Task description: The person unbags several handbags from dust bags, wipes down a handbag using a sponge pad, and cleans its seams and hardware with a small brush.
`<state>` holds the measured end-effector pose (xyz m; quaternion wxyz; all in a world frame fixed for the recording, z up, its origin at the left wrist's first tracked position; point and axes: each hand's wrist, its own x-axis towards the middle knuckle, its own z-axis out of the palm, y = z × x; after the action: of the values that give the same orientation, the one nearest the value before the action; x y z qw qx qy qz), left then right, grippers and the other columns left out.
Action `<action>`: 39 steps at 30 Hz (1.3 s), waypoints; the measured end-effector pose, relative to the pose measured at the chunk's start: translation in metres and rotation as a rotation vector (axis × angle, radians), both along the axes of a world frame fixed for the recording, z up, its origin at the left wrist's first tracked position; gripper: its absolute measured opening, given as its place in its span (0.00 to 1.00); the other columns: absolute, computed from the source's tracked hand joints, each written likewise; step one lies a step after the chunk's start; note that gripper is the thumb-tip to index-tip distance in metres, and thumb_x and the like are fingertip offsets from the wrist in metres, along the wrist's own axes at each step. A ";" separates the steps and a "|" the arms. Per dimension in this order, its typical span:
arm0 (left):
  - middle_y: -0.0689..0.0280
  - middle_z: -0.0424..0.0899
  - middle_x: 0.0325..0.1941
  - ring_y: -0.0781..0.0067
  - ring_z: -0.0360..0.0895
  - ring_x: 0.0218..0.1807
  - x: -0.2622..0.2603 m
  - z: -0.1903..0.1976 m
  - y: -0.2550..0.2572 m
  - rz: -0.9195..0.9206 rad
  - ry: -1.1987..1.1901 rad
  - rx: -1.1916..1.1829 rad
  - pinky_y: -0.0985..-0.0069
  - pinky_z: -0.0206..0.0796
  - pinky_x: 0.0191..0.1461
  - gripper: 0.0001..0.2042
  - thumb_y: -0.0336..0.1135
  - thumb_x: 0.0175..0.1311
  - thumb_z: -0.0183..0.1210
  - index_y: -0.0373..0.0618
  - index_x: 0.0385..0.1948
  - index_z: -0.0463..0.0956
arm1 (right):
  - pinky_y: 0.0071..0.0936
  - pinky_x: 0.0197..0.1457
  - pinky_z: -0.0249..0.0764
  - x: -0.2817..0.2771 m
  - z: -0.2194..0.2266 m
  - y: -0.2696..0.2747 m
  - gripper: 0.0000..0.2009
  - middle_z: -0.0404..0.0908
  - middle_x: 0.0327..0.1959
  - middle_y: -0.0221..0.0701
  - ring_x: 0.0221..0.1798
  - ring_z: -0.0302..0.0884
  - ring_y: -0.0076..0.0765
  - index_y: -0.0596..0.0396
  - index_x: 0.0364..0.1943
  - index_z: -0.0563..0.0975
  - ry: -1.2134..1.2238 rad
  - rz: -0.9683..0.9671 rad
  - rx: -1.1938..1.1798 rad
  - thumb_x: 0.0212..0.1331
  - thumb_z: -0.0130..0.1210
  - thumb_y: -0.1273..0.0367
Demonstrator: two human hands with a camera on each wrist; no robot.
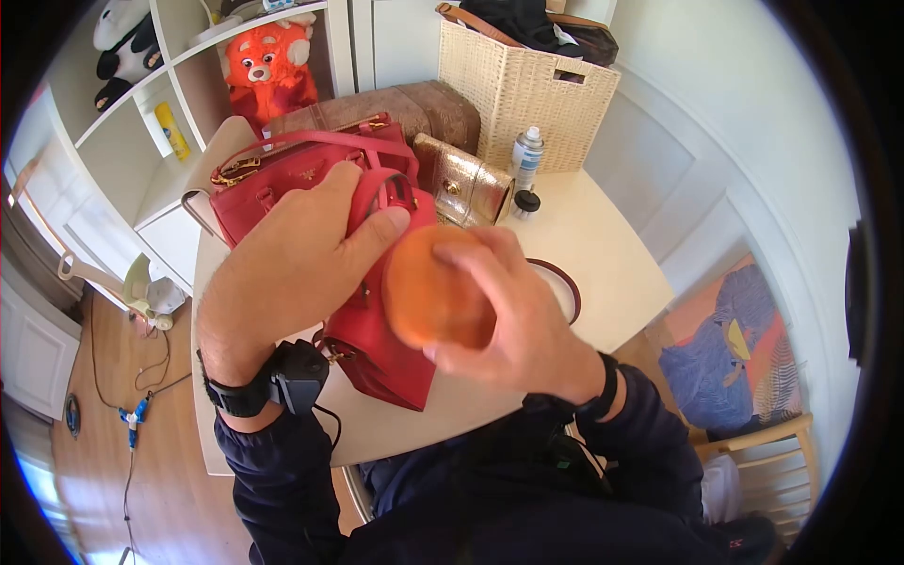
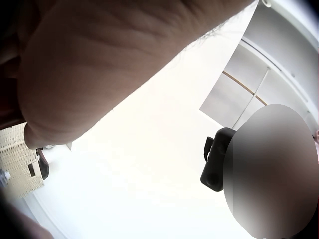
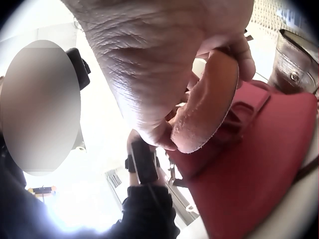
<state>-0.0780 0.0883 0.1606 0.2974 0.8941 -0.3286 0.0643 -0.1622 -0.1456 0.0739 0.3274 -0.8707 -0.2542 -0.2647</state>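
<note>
A red handbag [image 1: 391, 363] with gold hardware sits on the white table; its side also shows in the right wrist view, a broad red panel [image 3: 249, 164]. My left hand [image 1: 297, 254] lies over the bag's top and grips the red handle [image 1: 370, 196], thumb along it. My right hand [image 1: 527, 325] holds a round orange pad [image 1: 435, 287] by its edges, over the bag's side; in the head view the pad is blurred. In the right wrist view the right hand [image 3: 154, 55] curls its fingers round the pad [image 3: 209, 102]. The left wrist view shows only the left palm [image 2: 94, 69].
Behind the bag lie a gold purse [image 1: 461, 179], a brown patterned bag [image 1: 433, 111] and a woven basket [image 1: 527, 89]. A spray can [image 1: 527, 155] and a black cap [image 1: 525, 204] stand right of the purse. A dark strap [image 1: 573, 282] curves on the table [image 1: 612, 245].
</note>
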 end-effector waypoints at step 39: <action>0.42 0.83 0.30 0.37 0.83 0.37 -0.011 0.004 -0.006 -0.088 0.102 -0.021 0.49 0.71 0.43 0.23 0.51 0.79 0.60 0.32 0.43 0.74 | 0.39 0.62 0.80 0.090 0.053 -0.065 0.38 0.79 0.54 0.47 0.55 0.83 0.55 0.58 0.65 0.81 0.319 -0.143 -0.232 0.51 0.73 0.51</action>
<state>-0.0892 0.0819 0.1650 0.3257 0.8778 -0.3512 0.0091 -0.0722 -0.2108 0.1264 0.2414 -0.9493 -0.1655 -0.1150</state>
